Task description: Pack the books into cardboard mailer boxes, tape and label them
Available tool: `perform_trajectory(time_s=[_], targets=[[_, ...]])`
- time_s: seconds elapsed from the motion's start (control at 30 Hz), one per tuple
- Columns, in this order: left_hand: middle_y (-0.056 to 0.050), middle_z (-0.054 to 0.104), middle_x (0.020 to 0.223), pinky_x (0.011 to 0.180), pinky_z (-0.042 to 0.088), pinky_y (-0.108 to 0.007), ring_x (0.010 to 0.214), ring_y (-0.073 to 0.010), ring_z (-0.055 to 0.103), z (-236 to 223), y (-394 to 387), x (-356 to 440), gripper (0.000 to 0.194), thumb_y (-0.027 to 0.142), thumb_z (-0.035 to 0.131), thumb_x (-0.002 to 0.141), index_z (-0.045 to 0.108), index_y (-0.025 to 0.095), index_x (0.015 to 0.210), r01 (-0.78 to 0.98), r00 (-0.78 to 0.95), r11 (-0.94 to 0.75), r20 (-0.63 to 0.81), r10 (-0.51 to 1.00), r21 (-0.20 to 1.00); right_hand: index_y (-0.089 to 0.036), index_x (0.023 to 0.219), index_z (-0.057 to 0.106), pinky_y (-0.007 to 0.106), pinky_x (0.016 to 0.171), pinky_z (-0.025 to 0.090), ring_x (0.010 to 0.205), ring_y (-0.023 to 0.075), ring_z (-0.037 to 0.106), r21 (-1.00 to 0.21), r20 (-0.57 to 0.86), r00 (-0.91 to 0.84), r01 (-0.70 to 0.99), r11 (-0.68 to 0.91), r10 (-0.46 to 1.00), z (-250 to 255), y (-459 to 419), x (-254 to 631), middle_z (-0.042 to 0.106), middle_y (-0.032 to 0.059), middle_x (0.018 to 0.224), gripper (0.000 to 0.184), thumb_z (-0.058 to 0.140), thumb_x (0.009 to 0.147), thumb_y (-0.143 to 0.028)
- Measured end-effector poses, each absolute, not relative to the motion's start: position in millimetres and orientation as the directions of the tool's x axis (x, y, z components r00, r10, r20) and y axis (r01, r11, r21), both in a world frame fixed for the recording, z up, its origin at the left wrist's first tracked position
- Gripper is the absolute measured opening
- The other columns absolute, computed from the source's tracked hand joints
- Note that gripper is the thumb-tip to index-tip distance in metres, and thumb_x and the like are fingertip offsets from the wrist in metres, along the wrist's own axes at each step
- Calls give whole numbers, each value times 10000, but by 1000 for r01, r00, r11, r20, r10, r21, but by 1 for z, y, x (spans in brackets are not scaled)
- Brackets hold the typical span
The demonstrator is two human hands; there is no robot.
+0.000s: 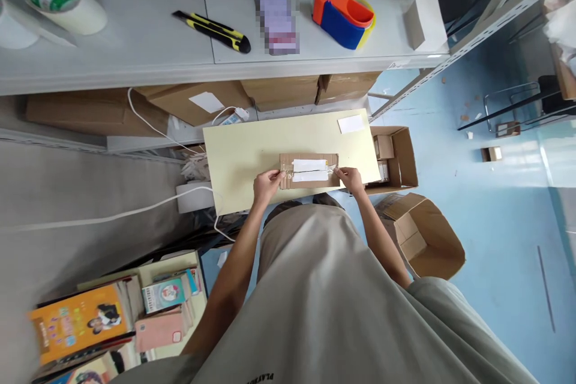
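Observation:
A small flat cardboard box (310,182) lies on the pale yellow table (243,150) in front of me. Two white labels and strips of clear tape cover its upper face. At the box's left edge my left hand (267,185) has its thumb and fingers closed on it. My right hand (351,179) pinches the opposite edge, near the end of the tape. A white paper slip (351,124) rests at the table's far right corner.
On the shelf above are a tape roll (81,9), a yellow-black utility knife (213,32), an orange-blue tape dispenser (342,18) and a white box (425,25). Open cartons (432,240) stand on the floor at right. Books (85,321) are stacked at lower left. A white cable (135,211) runs at left.

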State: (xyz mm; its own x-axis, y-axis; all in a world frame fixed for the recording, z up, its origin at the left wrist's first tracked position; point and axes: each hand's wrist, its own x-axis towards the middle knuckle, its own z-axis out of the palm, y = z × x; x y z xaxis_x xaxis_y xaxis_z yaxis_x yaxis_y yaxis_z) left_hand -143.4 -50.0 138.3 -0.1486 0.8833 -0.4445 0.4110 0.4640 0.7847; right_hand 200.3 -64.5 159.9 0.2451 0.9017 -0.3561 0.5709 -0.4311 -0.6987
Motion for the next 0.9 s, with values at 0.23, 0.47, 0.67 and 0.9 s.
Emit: perform_trajectory(time_s=[0.23, 0.47, 0.67, 0.9], targets=[[-142, 921, 1171, 1097, 690, -427, 1159, -327, 888, 143, -66, -136, 313, 447, 799, 996, 897, 179, 1126, 393, -255, 490, -419, 871, 779, -181, 1147, 916, 472, 1006, 697, 1029, 329, 877, -774, -366, 351, 399, -492, 862, 163, -92, 187, 910, 175, 1206, 467, 749, 1025, -600], [-127, 919, 1150, 1053, 729, -434, 1116, -325, 890, 168, -58, -85, 345, 443, 814, 995, 909, 169, 1182, 459, -121, 386, -375, 919, 800, -166, 1148, 917, 494, 1018, 721, 1056, 338, 872, -832, -394, 558, 122, -542, 730, 174, -154, 221, 918, 169, 1179, 512, 820, 948, -627], [-115, 909, 1209, 1075, 723, -403, 1127, -298, 884, 192, -49, 18, 325, 424, 785, 1046, 897, 187, 1238, 518, 85, 240, -329, 940, 821, -172, 1140, 900, 529, 1049, 714, 1115, 356, 862, -869, -380, 694, -41, -493, 612, 171, -196, 300, 916, 170, 1179, 580, 839, 880, -687], [-124, 848, 1415, 1093, 701, -369, 1180, -281, 858, 211, -55, 175, 379, 394, 635, 1142, 844, 216, 1403, 621, 382, -9, -292, 877, 784, -153, 1206, 873, 534, 1092, 689, 1165, 346, 841, -853, -398, 822, -169, -494, 406, 140, -237, 427, 901, 180, 1223, 567, 810, 886, -618]])
